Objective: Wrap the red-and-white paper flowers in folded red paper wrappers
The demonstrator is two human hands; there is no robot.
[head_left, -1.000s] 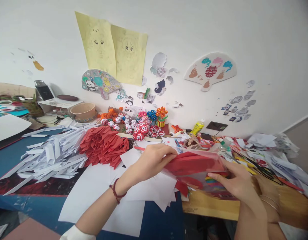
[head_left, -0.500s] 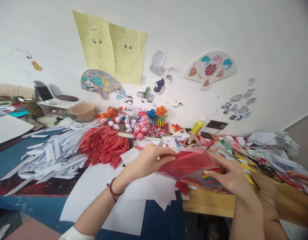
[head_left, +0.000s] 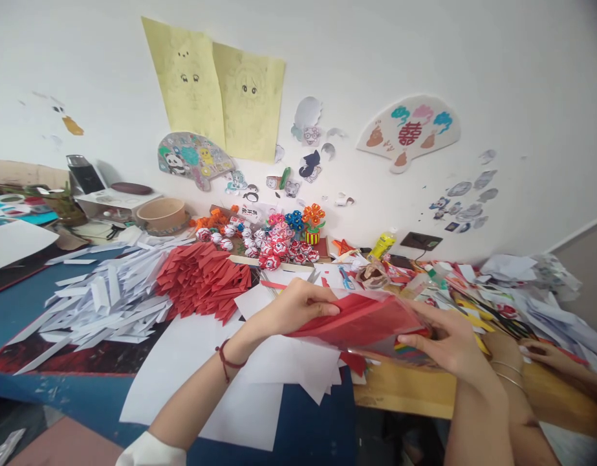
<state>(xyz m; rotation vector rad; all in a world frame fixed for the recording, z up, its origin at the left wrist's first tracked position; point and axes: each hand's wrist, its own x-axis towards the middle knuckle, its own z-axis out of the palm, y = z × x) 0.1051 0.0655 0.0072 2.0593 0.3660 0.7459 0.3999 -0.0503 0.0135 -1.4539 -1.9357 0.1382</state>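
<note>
My left hand (head_left: pixel 303 307) pinches the left part of some red paper (head_left: pixel 347 317), thumb and fingers closed on it. The red paper lies in or against a clear plastic packet (head_left: pixel 409 356) with a rainbow-striped print. Fingers of my right hand (head_left: pixel 446 343) are closed round the packet's right end. Both hands hold it above white sheets (head_left: pixel 293 362) on the table. To the left are a pile of folded red paper strips (head_left: pixel 201 278) and a larger pile of folded white strips (head_left: pixel 104 298).
At the right, another person's hands (head_left: pixel 545 356) and braceleted forearm rest near paper scraps (head_left: pixel 560 323). Paper flowers (head_left: pixel 279 243), a round tan container (head_left: pixel 161 213) and a yellow bottle (head_left: pixel 383 244) stand along the wall.
The red paper now extends farther left and down beneath my left hand, which has shifted slightly left. The other person's hand at the right has come further into view.
</note>
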